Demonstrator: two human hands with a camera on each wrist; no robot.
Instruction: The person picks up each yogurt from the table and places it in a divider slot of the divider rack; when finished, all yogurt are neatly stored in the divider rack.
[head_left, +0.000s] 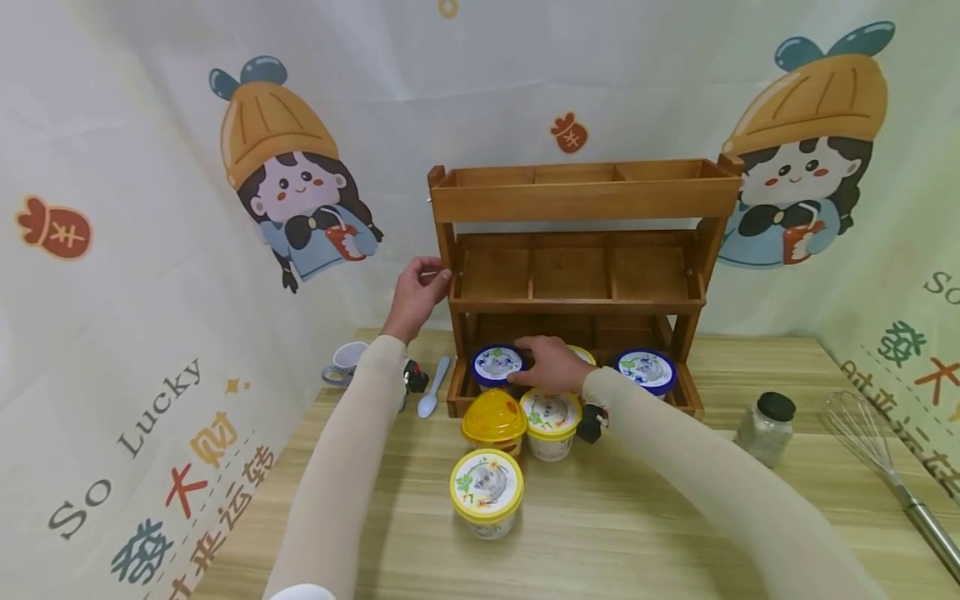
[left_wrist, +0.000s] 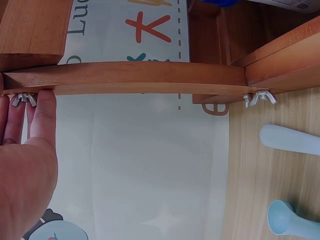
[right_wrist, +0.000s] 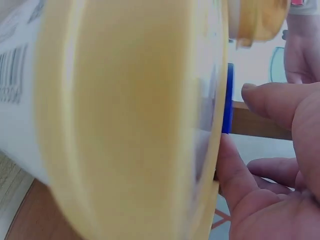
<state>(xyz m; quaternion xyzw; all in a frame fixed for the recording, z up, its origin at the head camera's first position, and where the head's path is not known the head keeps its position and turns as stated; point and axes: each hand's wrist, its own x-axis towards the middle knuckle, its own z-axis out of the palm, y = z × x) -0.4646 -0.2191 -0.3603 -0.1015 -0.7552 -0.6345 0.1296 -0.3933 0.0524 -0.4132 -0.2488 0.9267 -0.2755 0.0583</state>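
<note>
Foremost tub apart from rack; left hand touches edge.

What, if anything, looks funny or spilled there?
I see nothing spilled. The yellow domed container looks a bit odd: its top bulges, while the yellow-lidded tub in front has a flat lid.

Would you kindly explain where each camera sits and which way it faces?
Head: worn on the head, looking forward and down at the wooden rack and tubs; left hand, right hand and both sleeves show.
Left wrist: on that wrist, facing the rack's side post; only the left hand shows.
Right wrist: on that wrist, looking past a close yellow lid toward the left hand; both hands show.
Head and left wrist share the rack and left hand.
</note>
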